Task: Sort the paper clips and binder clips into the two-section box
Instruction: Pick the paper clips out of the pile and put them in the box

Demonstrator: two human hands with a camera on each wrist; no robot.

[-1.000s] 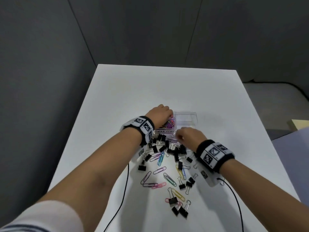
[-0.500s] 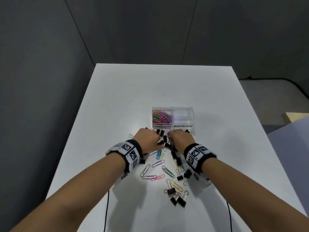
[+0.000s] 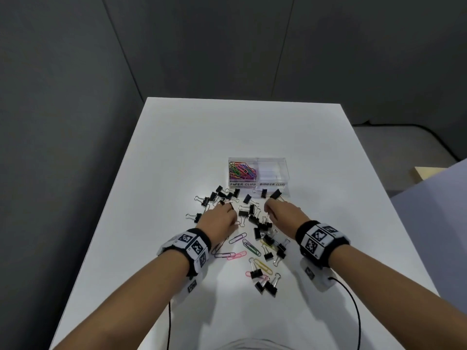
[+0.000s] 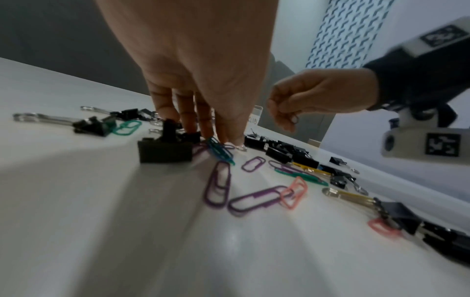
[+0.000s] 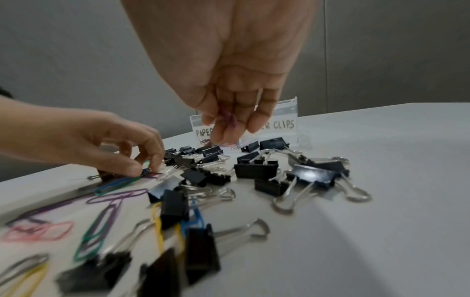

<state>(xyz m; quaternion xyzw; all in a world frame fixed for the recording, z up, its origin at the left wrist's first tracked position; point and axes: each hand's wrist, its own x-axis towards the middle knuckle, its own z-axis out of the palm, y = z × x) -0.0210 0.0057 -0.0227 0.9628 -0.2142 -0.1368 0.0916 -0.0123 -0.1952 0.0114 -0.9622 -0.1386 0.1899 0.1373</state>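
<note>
The two-section box (image 3: 258,184) stood mid-table, its left half holding coloured paper clips (image 3: 242,170), its right half looking bare. Loose paper clips (image 3: 237,238) and black binder clips (image 3: 244,212) lay mixed between the box and the table's near edge. The left hand (image 3: 219,219) pinched a teal paper clip (image 4: 219,149) against the table (image 3: 177,160); the right hand (image 3: 283,213) held a small purple one (image 5: 230,119) in curled fingertips. Paper clips are probably light, flat and slippery, best slid up by a loop; binder clips, stiffer, by the handles.
</note>
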